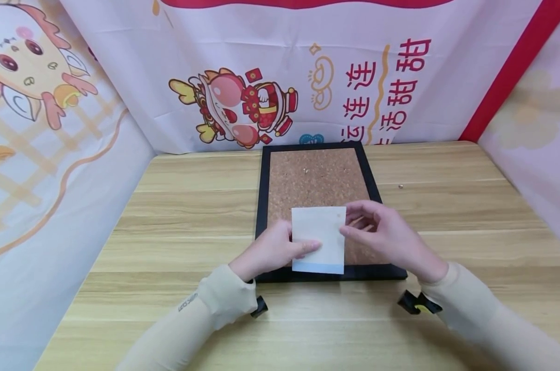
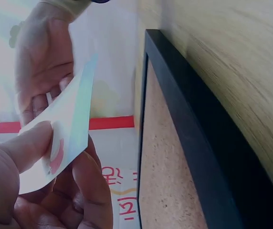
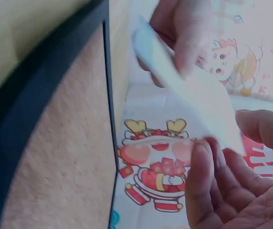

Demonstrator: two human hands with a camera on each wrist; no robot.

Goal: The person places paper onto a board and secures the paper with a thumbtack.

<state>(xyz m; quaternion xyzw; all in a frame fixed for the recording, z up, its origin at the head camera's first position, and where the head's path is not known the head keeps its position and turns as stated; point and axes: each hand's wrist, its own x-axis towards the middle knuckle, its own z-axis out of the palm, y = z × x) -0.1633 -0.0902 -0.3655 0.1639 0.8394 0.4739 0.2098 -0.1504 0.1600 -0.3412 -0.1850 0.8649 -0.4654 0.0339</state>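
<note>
A square white paper card (image 1: 314,234) with a pale blue strip along its lower edge is held up above a black-framed cork board (image 1: 317,185). My left hand (image 1: 280,247) grips the card's left side, thumb across the front and fingers behind. At the right edge is my right hand (image 1: 384,234), its thumb by the edge and its fingers partly hidden behind. A small mark shows near the card's upper right corner. In the left wrist view, the card (image 2: 74,124) bends slightly and shows a patch of red print.
The cork board lies on a wood-grain table (image 1: 192,221). A tiny shiny item (image 1: 306,171) sits on the cork, and another small item (image 1: 400,186) lies on the table to the right. A printed cloth (image 1: 261,41) hangs behind the table.
</note>
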